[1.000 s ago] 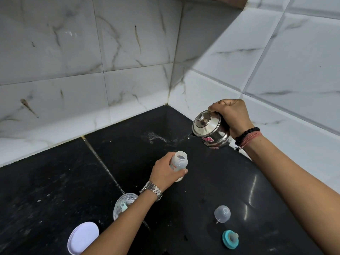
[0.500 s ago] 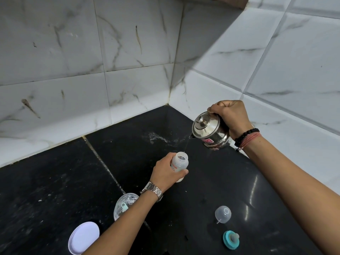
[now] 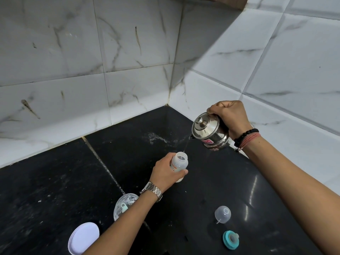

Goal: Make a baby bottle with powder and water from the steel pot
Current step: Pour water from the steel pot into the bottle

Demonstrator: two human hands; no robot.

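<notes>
1. The left hand (image 3: 163,172) grips the baby bottle (image 3: 179,165) around its body, fingers and thumb curled round it; the bottle stands upright on the black tabletop (image 3: 55,181), its mouth open and facing up; a metal watch (image 3: 151,191) sits on that wrist.
2. The right hand (image 3: 230,118) is closed round the handle side of the steel pot (image 3: 208,132), holding it in the air above and to the right of the bottle; the pot is tilted toward the bottle, its lid with a knob facing the camera; a red label shows on its lower side.
3. A thin stream of water (image 3: 186,146) runs from the pot's spout down to the bottle's mouth.
4. A black bead bracelet (image 3: 245,135) and reddish threads circle the right wrist.
5. Near the left forearm stands a clear powder container (image 3: 122,204), open, with a pale green scoop (image 3: 124,206) inside; its white lid (image 3: 83,238) lies flat on the tabletop just beside it, toward the near edge.
6. On the right part of the tabletop lies a clear dome cap (image 3: 222,214); just nearer than it lies a teal ring with the teat (image 3: 230,239); both are well apart from the bottle.
7. White marble-look wall tiles (image 3: 128,52) meet in a corner behind the tabletop; a pale smear (image 3: 156,138) marks the tabletop near that corner.
</notes>
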